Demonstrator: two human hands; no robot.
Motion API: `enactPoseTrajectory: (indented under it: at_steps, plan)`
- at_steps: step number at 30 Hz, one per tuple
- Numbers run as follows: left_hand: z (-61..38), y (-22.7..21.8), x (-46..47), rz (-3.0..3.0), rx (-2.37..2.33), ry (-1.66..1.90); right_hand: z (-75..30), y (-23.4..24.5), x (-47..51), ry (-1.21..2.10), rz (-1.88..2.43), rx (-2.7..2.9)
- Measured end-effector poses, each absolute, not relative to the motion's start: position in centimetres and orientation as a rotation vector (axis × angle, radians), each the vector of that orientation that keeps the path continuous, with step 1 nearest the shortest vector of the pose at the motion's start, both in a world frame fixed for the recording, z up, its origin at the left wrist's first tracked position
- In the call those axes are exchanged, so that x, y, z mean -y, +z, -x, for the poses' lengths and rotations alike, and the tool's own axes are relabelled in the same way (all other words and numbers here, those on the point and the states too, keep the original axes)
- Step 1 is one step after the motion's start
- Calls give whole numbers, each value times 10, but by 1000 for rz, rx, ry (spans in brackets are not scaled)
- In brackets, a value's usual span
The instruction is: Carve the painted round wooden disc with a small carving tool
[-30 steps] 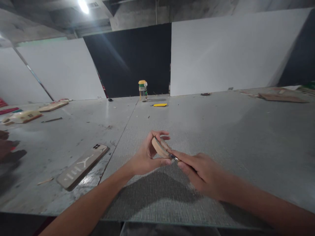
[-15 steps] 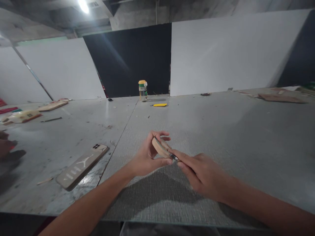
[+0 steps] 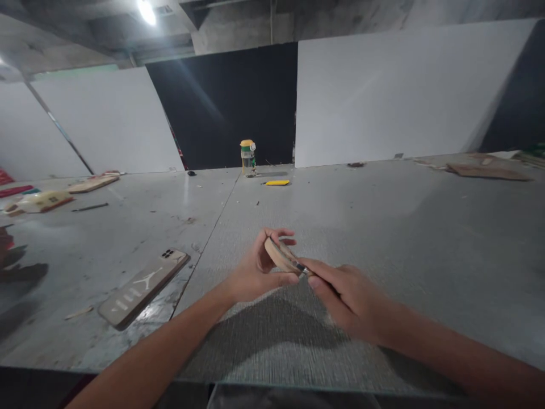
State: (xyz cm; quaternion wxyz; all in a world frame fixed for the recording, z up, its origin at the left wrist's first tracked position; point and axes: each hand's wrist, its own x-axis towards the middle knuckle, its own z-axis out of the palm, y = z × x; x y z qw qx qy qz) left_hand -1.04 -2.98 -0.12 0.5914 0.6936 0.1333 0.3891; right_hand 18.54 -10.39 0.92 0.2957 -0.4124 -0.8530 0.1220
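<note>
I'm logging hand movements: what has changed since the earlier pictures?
The right hand has drawn its index fingertip slightly back, baring more of the metal-tipped tool. At the left edge, another person's hand has shifted left, mostly out of frame. The left hand still holds the wooden piece; phone unmoved.

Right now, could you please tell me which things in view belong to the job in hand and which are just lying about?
In use: tan piece, in the left hand; metal-tipped tool, in the right hand.
Seemingly idle: phone, yellow cutter, bottle, dark stick.
</note>
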Motion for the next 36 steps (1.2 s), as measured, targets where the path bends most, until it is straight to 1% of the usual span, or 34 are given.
enactPoseTrajectory:
  at_steps: [11, 16, 25, 30, 36]
  plan:
    - [14, 5, 25, -1674, -255, 947, -187, 15, 106, 478, 1095, 2310]
    - [15, 5, 30, -1853, -270, 1074, -188, 19, 112, 579, 1189, 2285]
    - [19, 9, 31, -2006, -193, 1157, -195, 17, 108, 384, 1014, 2287]
    - [19, 7, 31, -2037, -176, 1183, -193, 14, 107, 189, 913, 2257]
    - [19, 5, 30, -2062, -200, 1211, -191, 14, 106, 142, 858, 2243]
